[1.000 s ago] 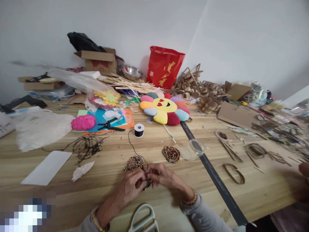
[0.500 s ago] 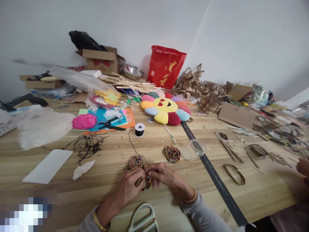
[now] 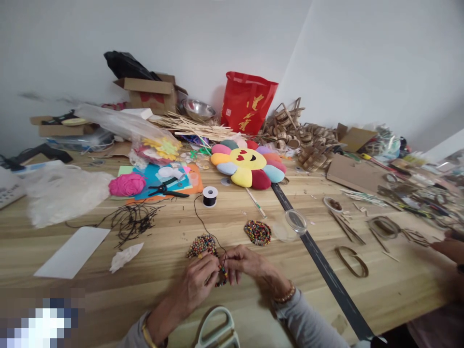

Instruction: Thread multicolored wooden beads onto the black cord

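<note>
Fingertips of my left hand (image 3: 198,279) are pinched on a short string of multicoloured beads (image 3: 222,277). My right hand (image 3: 244,263) meets it there, thumb and forefinger pressed together on the black cord (image 3: 208,232). That cord runs up to a white-rimmed spool (image 3: 210,196). Just beyond my left hand lies a heap of beads (image 3: 202,245), and a second coil of beads (image 3: 257,232) rests beyond my right hand. Scissors with pale handles (image 3: 218,328) lie near the front edge. The exact fingertip contact is partly hidden.
A flower cushion (image 3: 248,163), a clear round lid (image 3: 296,221) and a dark strip (image 3: 326,270) lie on the table. Left are black cord scraps (image 3: 134,222), pliers (image 3: 168,190) and white paper (image 3: 72,252). Another person's hand (image 3: 449,247) is at far right.
The other person's hand has moved left and touches brown strips at the right. My own hands stay nearly in place at the beads and cord.
</note>
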A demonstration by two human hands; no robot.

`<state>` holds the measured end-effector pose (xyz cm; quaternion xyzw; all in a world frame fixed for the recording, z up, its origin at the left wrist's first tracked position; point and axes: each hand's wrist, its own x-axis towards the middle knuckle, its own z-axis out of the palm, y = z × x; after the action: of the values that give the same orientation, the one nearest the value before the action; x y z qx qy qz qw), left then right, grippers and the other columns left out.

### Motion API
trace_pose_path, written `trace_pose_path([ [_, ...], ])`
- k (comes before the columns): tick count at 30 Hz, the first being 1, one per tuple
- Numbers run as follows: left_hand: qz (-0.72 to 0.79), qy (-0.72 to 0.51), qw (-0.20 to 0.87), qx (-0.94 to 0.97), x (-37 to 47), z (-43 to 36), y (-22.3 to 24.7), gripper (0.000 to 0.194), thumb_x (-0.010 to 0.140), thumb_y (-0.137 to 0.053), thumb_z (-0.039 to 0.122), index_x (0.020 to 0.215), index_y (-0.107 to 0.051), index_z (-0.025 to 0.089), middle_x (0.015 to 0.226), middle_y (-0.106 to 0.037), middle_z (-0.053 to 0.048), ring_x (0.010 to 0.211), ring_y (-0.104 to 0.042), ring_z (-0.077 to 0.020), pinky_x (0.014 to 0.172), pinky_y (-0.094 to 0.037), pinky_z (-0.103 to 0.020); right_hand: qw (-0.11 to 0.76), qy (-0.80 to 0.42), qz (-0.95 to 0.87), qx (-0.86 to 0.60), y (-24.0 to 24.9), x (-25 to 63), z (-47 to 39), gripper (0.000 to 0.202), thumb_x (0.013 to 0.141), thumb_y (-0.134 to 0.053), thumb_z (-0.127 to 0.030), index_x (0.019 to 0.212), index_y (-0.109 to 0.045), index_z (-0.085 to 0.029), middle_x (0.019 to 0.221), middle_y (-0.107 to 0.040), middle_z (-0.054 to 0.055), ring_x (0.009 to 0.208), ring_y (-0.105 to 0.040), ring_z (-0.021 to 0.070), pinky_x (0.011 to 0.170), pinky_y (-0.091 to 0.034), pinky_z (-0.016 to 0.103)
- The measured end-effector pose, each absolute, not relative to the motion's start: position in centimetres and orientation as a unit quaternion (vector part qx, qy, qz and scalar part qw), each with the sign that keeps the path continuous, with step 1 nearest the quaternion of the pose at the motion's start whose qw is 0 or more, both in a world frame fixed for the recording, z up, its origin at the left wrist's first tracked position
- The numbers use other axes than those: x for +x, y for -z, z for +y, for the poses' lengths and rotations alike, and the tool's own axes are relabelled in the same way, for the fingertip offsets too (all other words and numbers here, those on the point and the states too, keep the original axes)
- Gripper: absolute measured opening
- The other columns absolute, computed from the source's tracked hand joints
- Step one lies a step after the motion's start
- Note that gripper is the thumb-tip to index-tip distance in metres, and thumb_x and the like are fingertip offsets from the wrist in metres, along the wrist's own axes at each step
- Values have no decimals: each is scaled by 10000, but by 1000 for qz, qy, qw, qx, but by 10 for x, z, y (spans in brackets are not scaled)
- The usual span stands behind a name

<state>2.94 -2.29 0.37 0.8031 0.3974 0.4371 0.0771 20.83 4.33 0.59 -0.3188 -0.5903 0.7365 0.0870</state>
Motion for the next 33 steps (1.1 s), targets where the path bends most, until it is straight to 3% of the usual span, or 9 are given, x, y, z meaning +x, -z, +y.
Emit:
trace_pose_path([
  [11, 399, -423, 103, 807, 29, -24, -3, 230, 824, -454, 18, 702, -566, 178, 728, -659, -44, 682, -610, -140, 680, -501, -252, 178, -619, -669, -371, -13, 206, 39, 339, 767, -632, -462, 684, -566, -140, 516, -517, -44, 460, -461, 71, 442, -348, 173],
  [17, 393, -475, 131, 777, 29, -23, -1, 182, 813, -520, 32, 708, -580, 169, 850, -652, -72, 799, -626, -153, 718, -500, -250, 176, -609, -688, -354, -21, 212, 40, 363, 808, -592, -485, 722, -566, -134, 555, -503, -41, 501, -449, 77, 485, -351, 187],
  [23, 363, -495, 131, 779, 30, -22, -4, 177, 801, -552, 15, 728, -598, 170, 776, -658, -60, 771, -610, -156, 697, -495, -258, 163, -593, -710, -343, -29, 216, 41, 248, 821, -590, -373, 748, -578, -136, 586, -502, -37, 536, -455, 90, 515, -350, 196],
  [29, 354, -491, 113, 788, 29, -22, -1, 174, 832, -541, 48, 765, -632, 180, 747, -704, -50, 723, -629, -150, 682, -502, -257, 211, -524, -753, -337, -23, 213, 38, 153, 847, -558, -264, 783, -603, -132, 677, -532, -18, 622, -444, 93, 560, -337, 189],
  [33, 353, -482, 101, 795, 28, -21, 2, 184, 851, -521, 51, 778, -636, 175, 769, -717, -46, 710, -651, -134, 706, -507, -251, 212, -535, -740, -348, -18, 211, 36, 144, 857, -541, -253, 796, -595, -134, 605, -517, -32, 546, -442, 78, 509, -330, 172],
])
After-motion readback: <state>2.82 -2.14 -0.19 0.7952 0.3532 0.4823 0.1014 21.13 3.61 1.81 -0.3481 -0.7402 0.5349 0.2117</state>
